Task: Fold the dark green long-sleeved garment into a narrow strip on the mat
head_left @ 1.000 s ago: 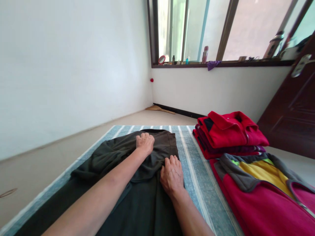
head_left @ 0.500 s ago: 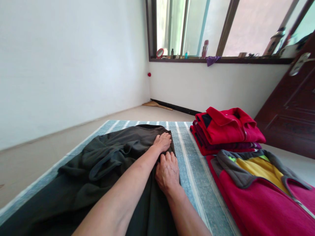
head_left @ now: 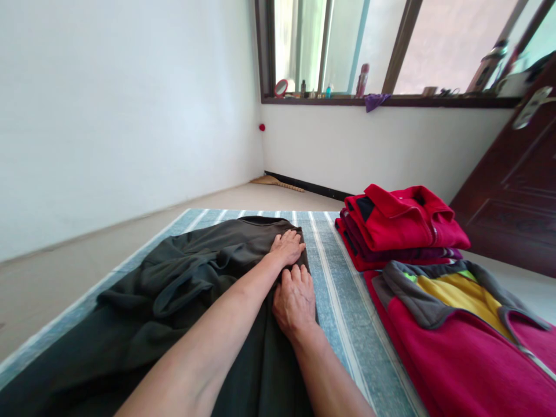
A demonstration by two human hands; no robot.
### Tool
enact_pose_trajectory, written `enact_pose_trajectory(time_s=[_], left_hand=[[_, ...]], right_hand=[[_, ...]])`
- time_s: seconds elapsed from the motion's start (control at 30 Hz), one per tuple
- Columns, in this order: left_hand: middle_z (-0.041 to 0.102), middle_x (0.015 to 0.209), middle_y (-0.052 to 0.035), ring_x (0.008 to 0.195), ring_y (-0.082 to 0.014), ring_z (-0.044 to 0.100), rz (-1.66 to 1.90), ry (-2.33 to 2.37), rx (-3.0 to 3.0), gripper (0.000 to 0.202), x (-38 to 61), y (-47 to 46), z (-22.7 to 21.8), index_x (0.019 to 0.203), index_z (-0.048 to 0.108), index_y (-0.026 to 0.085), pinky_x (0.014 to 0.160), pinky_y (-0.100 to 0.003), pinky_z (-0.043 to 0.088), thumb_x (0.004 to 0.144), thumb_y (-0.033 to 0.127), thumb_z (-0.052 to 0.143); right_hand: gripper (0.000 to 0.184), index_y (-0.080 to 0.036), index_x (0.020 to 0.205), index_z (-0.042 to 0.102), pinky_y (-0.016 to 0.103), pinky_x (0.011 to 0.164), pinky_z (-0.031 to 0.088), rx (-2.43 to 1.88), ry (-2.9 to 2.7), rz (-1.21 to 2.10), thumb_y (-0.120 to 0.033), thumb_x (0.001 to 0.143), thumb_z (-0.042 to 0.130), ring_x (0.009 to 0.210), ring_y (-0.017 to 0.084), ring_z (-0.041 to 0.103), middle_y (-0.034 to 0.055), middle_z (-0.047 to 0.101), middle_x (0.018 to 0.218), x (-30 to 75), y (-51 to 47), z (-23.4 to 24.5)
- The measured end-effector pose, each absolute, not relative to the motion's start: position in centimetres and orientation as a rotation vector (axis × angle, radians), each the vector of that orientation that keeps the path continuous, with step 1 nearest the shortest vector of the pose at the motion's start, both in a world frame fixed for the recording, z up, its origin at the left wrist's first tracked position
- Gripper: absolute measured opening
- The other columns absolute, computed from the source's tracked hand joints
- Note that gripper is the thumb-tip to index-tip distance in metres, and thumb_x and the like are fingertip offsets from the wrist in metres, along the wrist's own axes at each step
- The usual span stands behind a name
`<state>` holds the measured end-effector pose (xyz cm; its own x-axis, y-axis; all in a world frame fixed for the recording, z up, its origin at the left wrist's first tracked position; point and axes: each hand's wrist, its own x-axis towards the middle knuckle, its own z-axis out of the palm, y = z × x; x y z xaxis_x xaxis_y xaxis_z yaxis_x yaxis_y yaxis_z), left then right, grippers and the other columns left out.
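A dark grey-green garment [head_left: 182, 341] lies spread and rumpled over a striped blue-and-white cover, with a loose loop of cloth at its left middle. My left hand [head_left: 287, 247] reaches across to its far right corner, fingers stretched out and resting on the cloth. Just nearer to me, my right hand [head_left: 295, 298] is at the garment's right edge, its fingers bent and closed on the fabric; the cloth beneath the fingertips is hidden. Both hands are close together but at different spots on the edge.
Folded red and maroon clothes [head_left: 403, 223] form a stack to the right. Before them lies a folded pink jacket [head_left: 464, 359] with grey collar and yellow lining. The striped cover [head_left: 330, 289] shows between. Beyond are a windowsill [head_left: 330, 101] with small items and a dark door [head_left: 521, 191].
The hands stay at nearly the same places on the garment. The view has shifted slightly, so the surroundings sit a little higher in the picture.
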<state>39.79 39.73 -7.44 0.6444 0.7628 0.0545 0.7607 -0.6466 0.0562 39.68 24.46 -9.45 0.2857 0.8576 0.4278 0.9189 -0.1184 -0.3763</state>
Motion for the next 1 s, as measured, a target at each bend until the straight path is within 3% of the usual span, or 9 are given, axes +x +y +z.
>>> enact_pose_trajectory(time_s=[0.33,0.53,0.73,0.8,1.0], left_hand=[[0.036,0.148,-0.0083,0.134,-0.0259,0.03,0.139,1.276,2.851,0.037,39.7,39.2,-6.3,0.124,0.05,0.021,0.104,-0.047,0.026,0.095,0.037,0.033],[0.053,0.13,-0.0096,0.123,-0.0254,0.041,0.123,1.285,2.833,0.034,39.8,39.4,-5.8,0.116,0.053,0.019,0.099,-0.045,0.033,0.092,0.038,0.037],[0.057,0.123,-0.0101,0.119,-0.0271,0.044,0.162,1.321,2.83,0.033,40.1,39.3,-6.0,0.111,0.055,0.018,0.097,-0.047,0.035,0.093,0.039,0.036],[0.055,0.127,-0.0101,0.121,-0.0268,0.042,0.193,1.305,2.851,0.033,40.1,39.2,-6.3,0.113,0.054,0.019,0.099,-0.047,0.033,0.095,0.038,0.035],[0.028,0.152,-0.0064,0.14,-0.0226,0.02,0.195,1.27,2.866,0.039,40.1,39.9,-7.5,0.131,0.043,0.023,0.108,-0.046,0.023,0.096,0.038,0.031]], right_hand=[[0.03,-0.01,0.109,0.063,0.049,0.101,0.035,-1.987,-1.581,-0.142,-0.017,0.084,0.048,0.123,0.033,0.045,0.0211,0.058,0.123,39.7,24.5,-9.4],[0.032,-0.008,0.111,0.063,0.047,0.102,0.034,-2.001,-1.596,-0.151,-0.017,0.086,0.047,0.122,0.034,0.046,0.021,0.057,0.124,39.7,24.4,-9.3],[0.03,-0.01,0.108,0.064,0.047,0.1,0.035,-2.012,-1.597,-0.146,-0.016,0.084,0.047,0.12,0.033,0.047,0.0206,0.059,0.122,39.8,24.4,-9.1],[0.029,-0.01,0.107,0.064,0.047,0.1,0.035,-2.01,-1.598,-0.137,-0.015,0.083,0.047,0.12,0.033,0.047,0.02,0.059,0.122,39.8,24.4,-9.0],[0.03,-0.011,0.107,0.063,0.045,0.1,0.035,-2.023,-1.613,-0.162,-0.016,0.084,0.046,0.119,0.033,0.047,0.0189,0.059,0.122,39.8,24.5,-9.2]])
